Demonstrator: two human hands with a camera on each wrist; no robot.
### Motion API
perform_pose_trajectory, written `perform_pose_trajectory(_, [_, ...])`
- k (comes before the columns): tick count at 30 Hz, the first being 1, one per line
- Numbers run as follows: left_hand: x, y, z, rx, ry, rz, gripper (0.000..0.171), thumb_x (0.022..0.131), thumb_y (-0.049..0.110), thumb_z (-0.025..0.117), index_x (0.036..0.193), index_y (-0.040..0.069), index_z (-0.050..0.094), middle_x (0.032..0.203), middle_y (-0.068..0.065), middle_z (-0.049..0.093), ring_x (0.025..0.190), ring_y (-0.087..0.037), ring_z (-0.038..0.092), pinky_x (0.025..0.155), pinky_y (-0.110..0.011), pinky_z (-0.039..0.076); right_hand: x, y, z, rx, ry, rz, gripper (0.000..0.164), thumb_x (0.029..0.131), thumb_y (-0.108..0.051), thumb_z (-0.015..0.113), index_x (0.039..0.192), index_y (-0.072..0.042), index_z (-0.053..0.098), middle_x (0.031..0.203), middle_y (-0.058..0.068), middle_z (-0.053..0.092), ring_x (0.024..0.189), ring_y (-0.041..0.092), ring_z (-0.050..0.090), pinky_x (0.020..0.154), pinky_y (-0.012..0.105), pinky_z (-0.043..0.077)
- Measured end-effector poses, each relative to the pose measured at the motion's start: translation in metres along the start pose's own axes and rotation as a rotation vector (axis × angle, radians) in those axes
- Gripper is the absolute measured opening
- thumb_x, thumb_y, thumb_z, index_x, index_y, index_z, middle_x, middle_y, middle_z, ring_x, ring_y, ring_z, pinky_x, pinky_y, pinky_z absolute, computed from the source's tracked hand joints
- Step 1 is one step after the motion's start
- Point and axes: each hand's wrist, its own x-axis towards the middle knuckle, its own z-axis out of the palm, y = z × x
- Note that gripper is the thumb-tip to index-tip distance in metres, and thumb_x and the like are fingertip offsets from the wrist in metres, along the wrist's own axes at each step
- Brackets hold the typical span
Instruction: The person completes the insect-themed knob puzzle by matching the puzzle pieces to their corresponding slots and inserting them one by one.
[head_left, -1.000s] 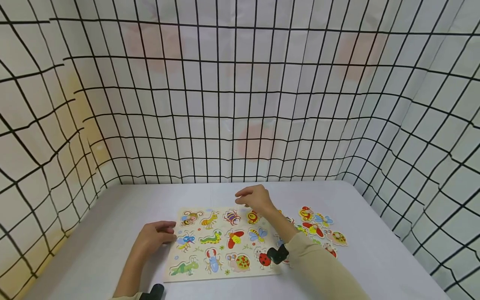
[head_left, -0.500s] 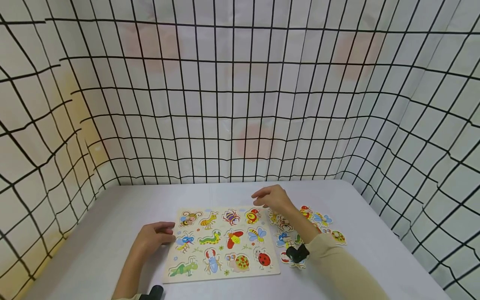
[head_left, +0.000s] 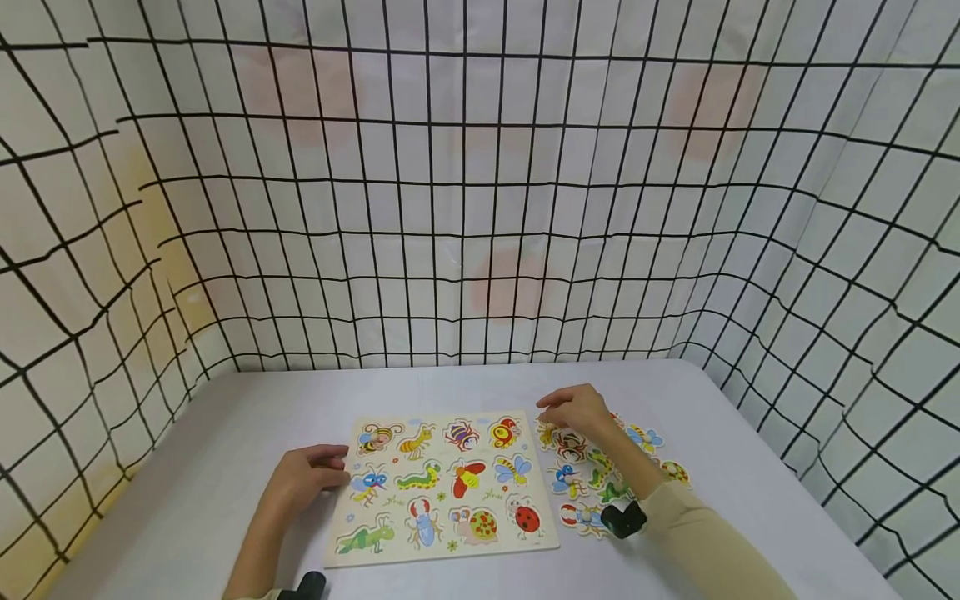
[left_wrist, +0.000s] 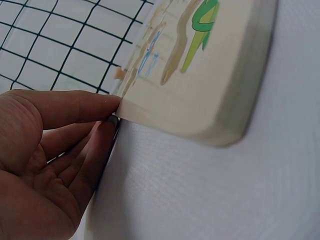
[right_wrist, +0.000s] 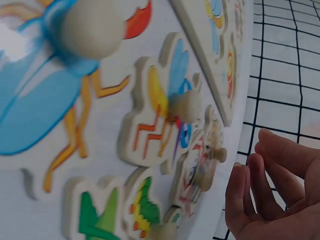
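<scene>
A wooden peg-puzzle board (head_left: 442,552) with printed insects lies flat on the table. My left hand (head_left: 298,482) is at its left side; in the left wrist view the hand (left_wrist: 50,155) has thumb and fingertips touching the board's edge (left_wrist: 170,122), not wrapped round it. To the right of the board, my right hand (head_left: 581,412) hovers at the far end of a scattered group of knobbed puzzle pieces. Seen from the right wrist, that hand (right_wrist: 270,185) has bent, spread fingers with nothing between them. Nearby pieces include a blue-and-yellow insect (right_wrist: 165,110) and a blue stag beetle (head_left: 582,518).
More loose pieces, such as a blue-winged bee (head_left: 645,438) and a snail (head_left: 675,472), lie partly behind the right forearm. A white table (head_left: 225,467) carries everything. White walls with black grid netting (head_left: 465,250) enclose the back and sides.
My right hand has moved right and slightly nearer, from behind the board's far edge to over the loose pieces. My left hand has kept its place at the board's left edge.
</scene>
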Motion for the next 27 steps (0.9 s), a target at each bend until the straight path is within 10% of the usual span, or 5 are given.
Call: perform_pose_trajectory(27, [0.000, 0.001, 0.000, -0.033, -0.003, -0.013, 0.049, 0.080, 0.007, 0.079, 0.128, 0.002, 0.067, 0.099, -0.009, 0.069, 0.083, -0.019, 0.062, 0.072, -0.030, 0.046, 0.002, 0.035, 0.005, -0.044, 0.036, 0.003, 0.021, 0.082, -0.021, 0.081, 0.101, -0.012, 0.080, 0.092, 0.004, 0.073, 0.075, 0.017, 0.062, 0.066, 0.029, 0.049])
